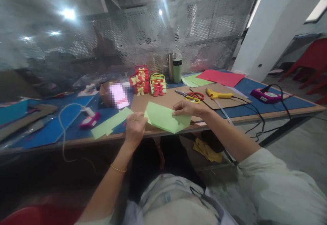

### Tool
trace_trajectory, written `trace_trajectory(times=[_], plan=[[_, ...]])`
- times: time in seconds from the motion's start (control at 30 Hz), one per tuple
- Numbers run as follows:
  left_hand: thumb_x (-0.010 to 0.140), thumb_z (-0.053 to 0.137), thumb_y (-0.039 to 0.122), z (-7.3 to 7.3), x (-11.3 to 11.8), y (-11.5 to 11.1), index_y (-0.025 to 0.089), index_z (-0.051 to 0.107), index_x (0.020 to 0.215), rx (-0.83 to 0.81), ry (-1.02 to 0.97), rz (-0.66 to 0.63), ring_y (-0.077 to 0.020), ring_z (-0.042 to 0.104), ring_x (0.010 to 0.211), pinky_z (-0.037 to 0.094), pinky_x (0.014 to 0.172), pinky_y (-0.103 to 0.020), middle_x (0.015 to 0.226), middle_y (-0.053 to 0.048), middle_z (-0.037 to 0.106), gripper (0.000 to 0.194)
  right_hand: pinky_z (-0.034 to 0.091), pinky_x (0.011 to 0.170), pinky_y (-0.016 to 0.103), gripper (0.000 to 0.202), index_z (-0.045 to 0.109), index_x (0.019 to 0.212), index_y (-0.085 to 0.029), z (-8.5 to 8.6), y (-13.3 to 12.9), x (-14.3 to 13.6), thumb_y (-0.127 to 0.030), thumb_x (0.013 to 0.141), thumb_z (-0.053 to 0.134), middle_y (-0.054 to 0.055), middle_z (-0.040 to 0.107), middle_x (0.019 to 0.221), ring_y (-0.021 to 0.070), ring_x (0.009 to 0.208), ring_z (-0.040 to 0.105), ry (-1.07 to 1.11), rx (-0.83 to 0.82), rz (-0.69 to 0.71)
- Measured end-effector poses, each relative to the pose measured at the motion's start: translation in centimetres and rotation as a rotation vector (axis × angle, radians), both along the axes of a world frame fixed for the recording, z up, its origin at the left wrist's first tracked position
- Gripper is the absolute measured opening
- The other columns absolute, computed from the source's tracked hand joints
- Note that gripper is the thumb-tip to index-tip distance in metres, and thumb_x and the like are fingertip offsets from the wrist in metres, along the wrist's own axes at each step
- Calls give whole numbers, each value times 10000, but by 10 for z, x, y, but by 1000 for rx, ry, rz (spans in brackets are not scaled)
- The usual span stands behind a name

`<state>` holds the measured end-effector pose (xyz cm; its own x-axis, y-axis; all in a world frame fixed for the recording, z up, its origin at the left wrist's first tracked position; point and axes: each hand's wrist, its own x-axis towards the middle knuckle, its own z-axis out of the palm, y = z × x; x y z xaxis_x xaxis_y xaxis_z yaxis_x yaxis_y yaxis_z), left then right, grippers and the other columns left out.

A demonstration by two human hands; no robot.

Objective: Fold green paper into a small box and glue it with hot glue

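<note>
A light green sheet (162, 117) is held up over the table's front edge. My right hand (185, 108) pinches its right part, thumb on top. My left hand (136, 124) is closed at the sheet's left corner, fingers pressed together on the green material. Beside my left hand, a long green strip (108, 123) lies on the blue table surface. Behind the sheet, scissors with red handles (196, 95) and others with yellow handles (192, 99) rest on brown cardboard (163, 99). To their right lies a yellow glue gun (221, 95).
Red bow-trimmed pieces (141, 82) and green ones (158, 85) stand at the back, left of a green bottle (177, 71). Red sheets (222, 77) lie back right. Purple power sockets sit left (89, 120) and right (266, 96), with trailing cables. A lit phone (119, 96) leans near a box.
</note>
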<state>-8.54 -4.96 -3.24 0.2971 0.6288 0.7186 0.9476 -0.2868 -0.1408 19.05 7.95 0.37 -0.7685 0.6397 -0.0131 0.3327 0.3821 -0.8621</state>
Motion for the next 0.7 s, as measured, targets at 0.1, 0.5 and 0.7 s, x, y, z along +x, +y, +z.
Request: trace_trajectory(times=[0.1,0.5,0.7], plan=[[932,480,121,-3,-1,-1,225,736,955,-69,5,54,-301,621,1129,436,967,-479,1192,-147,697,277,269,470,224,424,570,656,-176,1,-5,1,-572,687,719,-45,456,577,91,517,403,7,13,-37],[941,522,309,29,46,-30,164,699,954,-167,-444,213,-254,656,785,475,760,-376,874,-118,700,229,162,551,275,477,325,568,-215,18,-23,-17,-392,742,732,-76,281,579,86,575,258,-13,449,-290],[781,731,525,36,51,-3,170,682,923,-353,-1133,99,-258,701,704,497,659,-324,712,-72,723,385,174,594,305,440,372,603,-217,17,-64,-35,-335,839,725,-45,394,579,117,584,286,-82,857,-381]])
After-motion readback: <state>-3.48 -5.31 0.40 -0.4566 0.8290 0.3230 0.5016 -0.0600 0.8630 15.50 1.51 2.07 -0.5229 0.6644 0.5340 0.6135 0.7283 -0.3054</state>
